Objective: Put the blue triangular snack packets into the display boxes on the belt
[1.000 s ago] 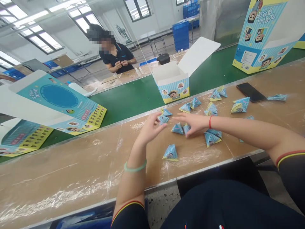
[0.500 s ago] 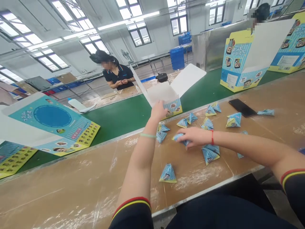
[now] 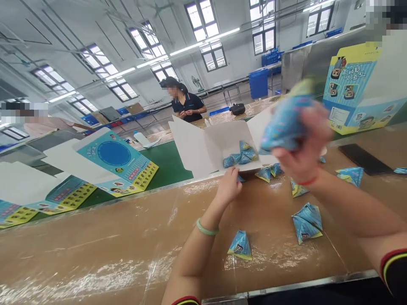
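Several blue triangular packets (image 3: 239,157) lie inside the open white box (image 3: 203,146); left hand (image 3: 229,188) grips its edge, right hand (image 3: 302,159) clutches blurred packets (image 3: 286,120).

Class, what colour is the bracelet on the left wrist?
Pale green bracelet, clearest in the head view.

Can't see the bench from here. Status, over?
Left hand grips open box edge. Right hand raised, holding blue packets. Loose packets on bench; box mouth unobstructed.
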The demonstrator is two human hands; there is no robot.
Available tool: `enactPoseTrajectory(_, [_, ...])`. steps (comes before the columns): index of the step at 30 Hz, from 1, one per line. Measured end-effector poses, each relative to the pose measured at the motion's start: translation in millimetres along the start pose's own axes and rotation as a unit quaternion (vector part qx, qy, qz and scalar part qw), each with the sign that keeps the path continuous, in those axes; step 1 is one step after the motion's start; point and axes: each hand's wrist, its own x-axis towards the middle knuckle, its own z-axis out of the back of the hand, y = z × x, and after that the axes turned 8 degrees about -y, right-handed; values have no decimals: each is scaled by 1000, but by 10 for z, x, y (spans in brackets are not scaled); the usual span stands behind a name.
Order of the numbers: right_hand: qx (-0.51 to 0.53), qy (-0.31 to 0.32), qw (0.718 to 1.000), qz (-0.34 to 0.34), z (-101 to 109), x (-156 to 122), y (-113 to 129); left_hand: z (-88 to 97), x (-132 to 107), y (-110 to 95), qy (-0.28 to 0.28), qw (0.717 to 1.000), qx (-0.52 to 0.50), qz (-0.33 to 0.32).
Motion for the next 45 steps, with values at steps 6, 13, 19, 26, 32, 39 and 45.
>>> enactPoseTrajectory(6, [13,-8,999,-39,-359,407,-58,75,86,25,-26,999,-13,14])
enactPoseTrajectory(13, [52,-55,993,-92,-82,172,-26,241,374,41,-81,995,-26,57])
enactPoseTrajectory(19, [31,-46,994,-92,566,-393,125,482,834,162,-76,993,-16,93])
enactPoseTrajectory(26, [7,52,980,-190,762,-1325,418,876,224,246,-50,990,-114,58])
enactPoseTrajectory(32, [-44,82,967,-237,448,-1901,671,1091,-1244,-30,189,970,-148,20])
enactPoseTrajectory(39, [-29,88,968,-233,241,-1900,618,500,-1665,-361,161,975,-122,88])
enactPoseTrajectory(45, [-12,23,983,-181,347,-2139,570,257,-1530,-697,3,962,-231,147])
